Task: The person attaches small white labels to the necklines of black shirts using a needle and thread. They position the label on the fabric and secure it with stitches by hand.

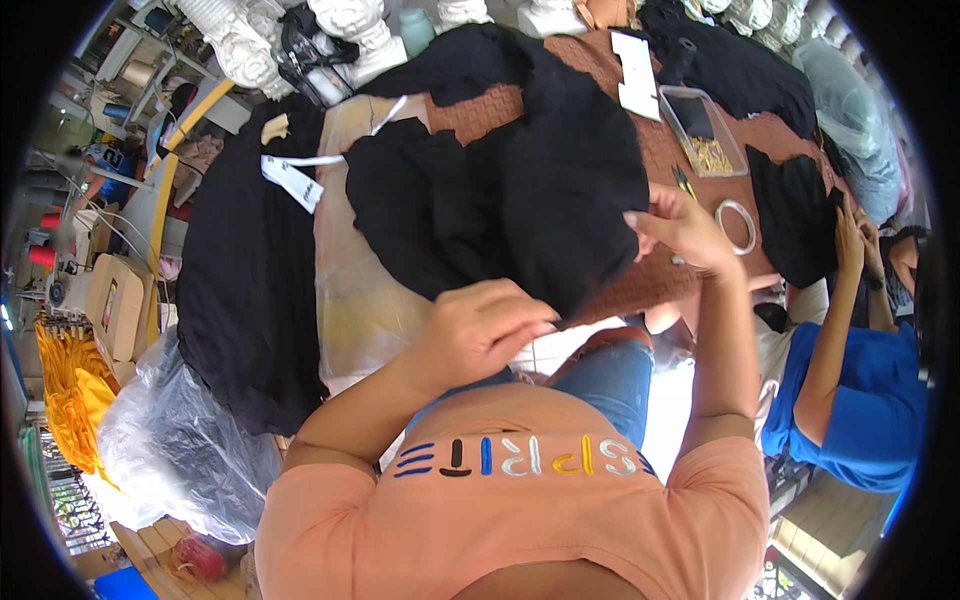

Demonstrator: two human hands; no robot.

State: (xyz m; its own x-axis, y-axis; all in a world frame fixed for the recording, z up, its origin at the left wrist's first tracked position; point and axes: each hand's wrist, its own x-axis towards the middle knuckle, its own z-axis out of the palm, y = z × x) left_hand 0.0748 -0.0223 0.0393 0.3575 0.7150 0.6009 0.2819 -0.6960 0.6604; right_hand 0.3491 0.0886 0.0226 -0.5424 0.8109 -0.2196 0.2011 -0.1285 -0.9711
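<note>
My left hand [485, 325] pinches the near edge of a black cloth piece [560, 190] that lies spread over the table. My right hand [685, 228] grips the same cloth at its right edge, fingers curled on the fabric. Under the cloth shows a brown patterned table cover [660, 150]. More black cloth pieces [420, 200] lie to the left of it.
A clear plastic box [705, 130] with small gold parts, a ring of tape [737, 225] and a white paper tag [292, 180] lie on the table. A large black fabric [245, 290] hangs at left. A person in blue [850, 390] sits at right. A clear plastic bag [180, 450] lies below left.
</note>
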